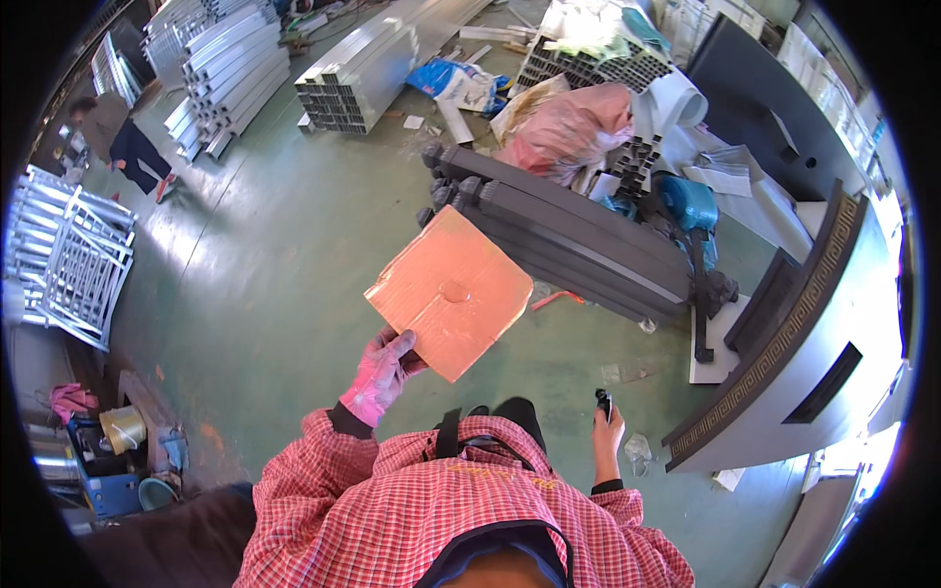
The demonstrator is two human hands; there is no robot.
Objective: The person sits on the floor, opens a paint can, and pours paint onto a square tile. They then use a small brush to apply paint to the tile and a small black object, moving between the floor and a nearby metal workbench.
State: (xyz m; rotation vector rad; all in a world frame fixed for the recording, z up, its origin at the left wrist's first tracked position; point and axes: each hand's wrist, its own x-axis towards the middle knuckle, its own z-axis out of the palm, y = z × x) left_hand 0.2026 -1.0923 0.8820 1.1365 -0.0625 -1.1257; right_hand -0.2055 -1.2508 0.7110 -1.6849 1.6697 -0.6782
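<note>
Your left hand (380, 377), wearing a pink glove with greyish fingertips, is gripping an orange-tan cardboard piece (453, 328) by its lower-left edge, the thumb pressing on the upper face while the other fingers are mostly hiding beneath it. The piece is hanging out in front of you over the green floor (284, 304), tilting cornerwise, showing a roundish mark near its middle and covering a little of the dark bars (588, 235) lying stacked beyond. Your right hand (608, 431), bare, is closing around a small black object (602, 398) well apart from the cardboard; its top is sticking up past your fingers, but you are showing too little of it to tell its kind. A red strip (557, 298) is lying on the floor near the bars, and clear crumpled plastic (638, 453) is resting just to the right of your right hand. Farther right, a grey curved panel (833, 314) with a patterned border is standing, while another person (123, 142) is bending forward at the far left.
</note>
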